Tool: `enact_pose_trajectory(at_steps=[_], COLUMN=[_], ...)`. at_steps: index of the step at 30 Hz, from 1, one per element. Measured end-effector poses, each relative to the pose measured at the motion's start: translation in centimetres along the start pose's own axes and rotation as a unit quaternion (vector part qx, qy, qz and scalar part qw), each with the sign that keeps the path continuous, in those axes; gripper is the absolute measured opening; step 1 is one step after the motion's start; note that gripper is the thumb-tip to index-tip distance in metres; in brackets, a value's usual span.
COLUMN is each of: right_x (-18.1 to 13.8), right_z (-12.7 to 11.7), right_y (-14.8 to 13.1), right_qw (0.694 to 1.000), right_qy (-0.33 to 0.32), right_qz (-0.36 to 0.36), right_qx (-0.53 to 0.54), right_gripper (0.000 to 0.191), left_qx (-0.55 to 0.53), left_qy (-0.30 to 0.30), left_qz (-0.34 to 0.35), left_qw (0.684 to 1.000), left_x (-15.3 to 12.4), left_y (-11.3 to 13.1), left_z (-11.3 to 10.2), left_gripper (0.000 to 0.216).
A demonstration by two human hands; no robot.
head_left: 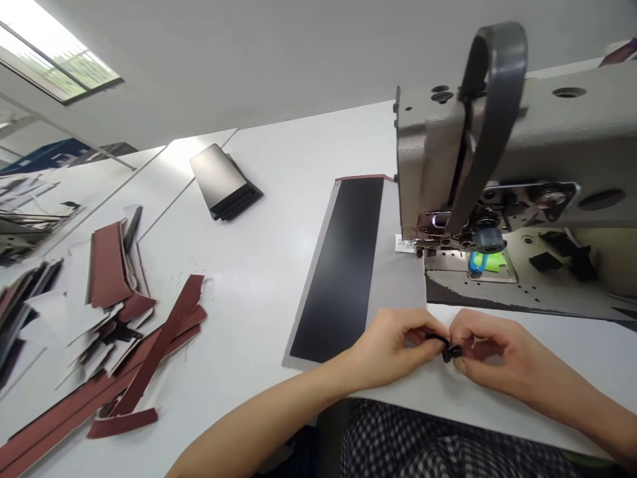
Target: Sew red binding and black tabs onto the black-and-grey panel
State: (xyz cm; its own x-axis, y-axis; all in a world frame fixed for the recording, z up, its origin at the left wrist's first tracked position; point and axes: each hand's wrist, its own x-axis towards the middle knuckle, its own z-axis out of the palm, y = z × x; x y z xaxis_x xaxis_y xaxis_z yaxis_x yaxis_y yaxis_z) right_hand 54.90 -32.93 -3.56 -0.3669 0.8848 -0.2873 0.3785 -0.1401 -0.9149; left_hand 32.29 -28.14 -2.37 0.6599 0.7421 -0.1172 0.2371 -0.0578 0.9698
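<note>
Nearest the camera, a checked cloth [398, 441] covers the person's lap, below the edge of the white table [279, 219]. Just above that edge, in front of the sewing machine [502, 146], the two hands meet. The left hand [393, 345] has thumb and fingers pinched together on a small black clip [450, 350], and the right hand [490, 352] pinches the same clip from the other side, so both are clamped on it. The fingertips of the two hands nearly touch. The clip sits between them, just over the table surface; its exact shape is too small to tell.

Left of the machine, a long black panel [343, 265] with a grey border lies flat on the table, its far end edged in red and reaching under the machine head. The left hand is just beside its near end.

Under the machine head, beside the needle area, a blue and green item [485, 261] rests on the machine bed. A dark strap [490, 113] loops over the machine's top.

Well to the left of the machine, a heap of red-brown strips [134, 345] and white and dark offcuts spreads over the table. Farther back, left of the machine, lies a small stack of dark sheets [226, 182]. Beyond it, at the far left, a window [54, 63] shows light.
</note>
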Motion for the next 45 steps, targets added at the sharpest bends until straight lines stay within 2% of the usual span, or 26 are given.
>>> enact_pose_trajectory(at_steps=[2,5,9,12,14,17,20,25,32,33,35,37,39,45], right_x=[0.1,1.0,4.5,7.7,9.3,10.5,10.7,10.7,9.9,9.5,8.7,8.0,7.7,7.9], right_z=[0.1,0.0,-1.2,-2.0,-2.2,-2.2,-2.1,-2.0,-1.6,-1.7,-2.0,-2.3,-2.6,-3.0], right_y=[0.0,-0.5,-1.4,-1.0,-0.4,0.5,0.9,0.9,1.2,1.4,2.0,2.6,3.1,3.2], right_qw=[1.0,0.999,0.983,0.936,0.916,0.909,0.904,0.89,0.853,0.85,0.838,0.812,0.792,0.809], right_qy=[-0.008,0.006,0.102,0.196,0.227,0.227,0.226,0.232,0.246,0.237,0.212,0.189,0.174,0.16], right_qz=[0.016,0.035,-0.011,-0.032,-0.021,-0.018,-0.026,-0.045,-0.091,-0.113,-0.201,-0.31,-0.375,-0.358], right_qx=[0.019,0.012,-0.149,-0.291,-0.332,-0.348,-0.362,-0.391,-0.451,-0.457,-0.462,-0.458,-0.45,-0.438], right_gripper=[0.012,0.03,0.033,0.03,0.029,0.026,0.025,0.023,0.028,0.029,0.032,0.038,0.041,0.037], left_qx=[0.031,0.064,0.14,0.305,0.394,0.453,0.483,0.503,0.502,0.502,0.502,0.501,0.5,0.496], left_qy=[0.031,0.07,0.115,0.139,0.119,0.073,0.036,0.005,0.005,0.0,-0.007,-0.006,0.001,0.011], left_qz=[-0.023,-0.032,0.026,0.113,0.167,0.212,0.21,0.185,0.192,0.192,0.188,0.182,0.177,0.182], left_qw=[0.999,0.995,0.983,0.935,0.896,0.863,0.849,0.844,0.843,0.843,0.844,0.846,0.848,0.849], left_x=[-0.1,0.5,2.4,3.5,3.7,3.5,3.4,3.8,3.7,3.7,3.8,3.8,3.8,3.8], left_y=[-0.1,-0.3,-1.1,-2.2,-2.8,-3.3,-3.5,-3.9,-4.3,-4.3,-4.4,-4.5,-4.6,-4.8], left_z=[0.1,-0.2,-2.3,-4.5,-5.4,-5.7,-5.5,-5.5,-5.6,-5.6,-5.6,-5.6,-5.6,-5.5], left_gripper=[0.011,0.007,0.009,0.013,0.023,0.034,0.041,0.045,0.045,0.046,0.046,0.046,0.045,0.044])
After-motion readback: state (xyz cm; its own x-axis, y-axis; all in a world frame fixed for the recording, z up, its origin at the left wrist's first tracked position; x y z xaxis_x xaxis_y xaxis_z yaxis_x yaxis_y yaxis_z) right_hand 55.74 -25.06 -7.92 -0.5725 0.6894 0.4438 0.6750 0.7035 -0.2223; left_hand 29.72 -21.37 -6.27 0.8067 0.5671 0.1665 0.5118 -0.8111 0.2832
